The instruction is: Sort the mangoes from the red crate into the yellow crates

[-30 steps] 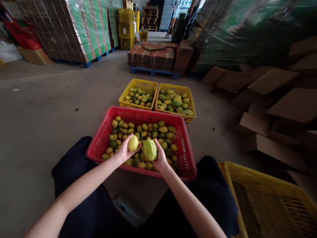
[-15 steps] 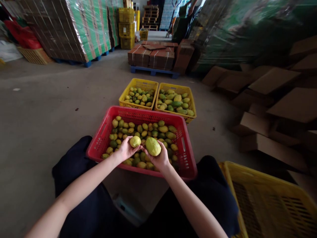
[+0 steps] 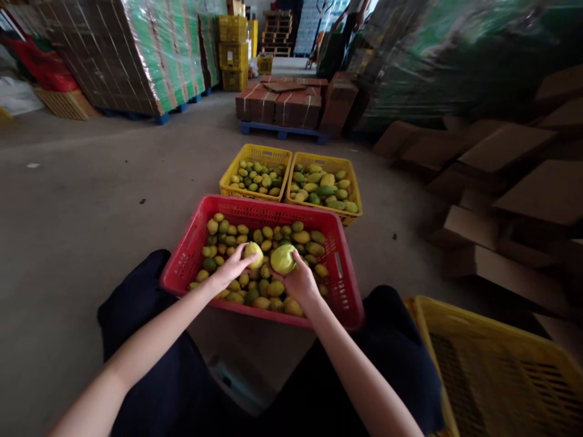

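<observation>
My left hand [image 3: 235, 267] is closed round a small yellow-green lemon [image 3: 254, 255], its thumb across the near side. A larger, bumpy green-yellow lemon [image 3: 282, 260] is gripped by my right hand [image 3: 303, 282], with the thumb along its right side. Both fruits are held close together, a small gap between them, above a red plastic crate [image 3: 182, 261]. Many yellow and green lemons [image 3: 276, 288] fill the floor of this crate. My fingers beneath the two held fruits are partly hidden.
Beyond the red crate stand two yellow crates, the left [image 3: 223, 182] with smaller fruits and the right [image 3: 357, 203] with larger ones. Another yellow crate [image 3: 478, 321] is by my right knee. Cardboard boxes [image 3: 501, 279] lie at right; bundled cardboard sits on a blue pallet [image 3: 282, 130] behind.
My hands have moved slightly apart and up, each still holding its lemon. My left hand has turned its fruit and now grips it from the side. The crates have not moved.
</observation>
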{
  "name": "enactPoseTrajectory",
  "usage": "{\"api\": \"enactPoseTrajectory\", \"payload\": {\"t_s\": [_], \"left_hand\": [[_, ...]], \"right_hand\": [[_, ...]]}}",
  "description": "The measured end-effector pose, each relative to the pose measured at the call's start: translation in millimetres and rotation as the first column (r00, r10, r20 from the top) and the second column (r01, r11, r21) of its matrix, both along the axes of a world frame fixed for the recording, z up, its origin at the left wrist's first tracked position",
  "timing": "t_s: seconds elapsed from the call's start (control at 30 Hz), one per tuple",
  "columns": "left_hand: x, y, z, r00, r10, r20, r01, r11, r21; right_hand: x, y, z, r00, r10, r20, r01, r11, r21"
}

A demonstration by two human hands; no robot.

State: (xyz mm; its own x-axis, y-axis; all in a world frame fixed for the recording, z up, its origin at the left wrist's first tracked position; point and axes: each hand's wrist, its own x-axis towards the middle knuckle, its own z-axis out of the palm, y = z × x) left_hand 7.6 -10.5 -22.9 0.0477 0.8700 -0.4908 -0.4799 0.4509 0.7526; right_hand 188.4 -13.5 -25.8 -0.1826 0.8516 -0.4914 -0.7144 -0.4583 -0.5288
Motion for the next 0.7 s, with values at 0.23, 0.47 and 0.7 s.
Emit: {"api": "enactPoseTrajectory", "payload": {"t_s": [0.23, 0.47, 0.7], "left_hand": [[-14, -3, 17.4, 0.966, 0.067, -0.249, 0.041, 0.913, 0.406], [-3, -22, 44.1, 0.917, -0.002, -0.398, 0.256, 0.769, 0.585], [-5, -24, 34.4, 0.808, 0.061, -0.586, 0.431, 0.618, 0.658]], "right_hand": [[8, -4, 13, 0.784, -0.325, 0.529, 0.008, 0.857, 0.515], [1, -15, 8, 0.515, -0.510, 0.689, -0.174, 0.725, 0.666], [6, -16, 3, 0.300, -0.739, 0.604, -0.372, 0.492, 0.787]]}}
